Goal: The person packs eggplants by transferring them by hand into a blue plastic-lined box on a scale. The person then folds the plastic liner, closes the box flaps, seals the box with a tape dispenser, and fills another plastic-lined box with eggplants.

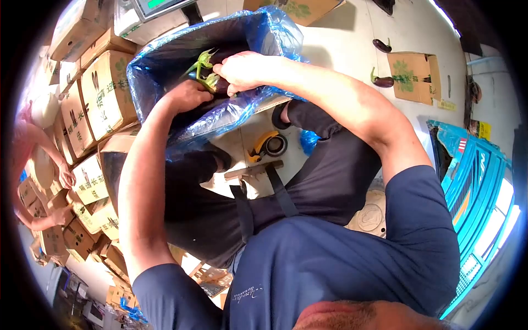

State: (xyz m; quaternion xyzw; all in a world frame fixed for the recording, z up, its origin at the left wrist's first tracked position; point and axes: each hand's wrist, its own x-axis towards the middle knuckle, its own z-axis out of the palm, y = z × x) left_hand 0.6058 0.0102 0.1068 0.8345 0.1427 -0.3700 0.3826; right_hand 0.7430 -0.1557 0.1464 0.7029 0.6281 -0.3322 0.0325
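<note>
Both of my hands reach into a box lined with a blue plastic bag [283, 41]. Inside lie dark eggplants [220, 86] with green stems and caps. My right hand [242, 71] is closed on an eggplant near its cap, its fingers curled over the dark skin. Just left of it, my left hand [190, 95] is bent down beside the green stems, and its fingertips are hidden, so what they hold, if anything, does not show. The lower part of the box is in shadow.
Stacked cartons [107, 93] stand at the left, where another person's arms [47, 146] reach in. A yellow tape dispenser [264, 146] lies between my legs. Loose eggplants [382, 81] and flat cardboard [412, 77] lie at the right, near blue crates [476, 181]. A scale [157, 6] is at the top.
</note>
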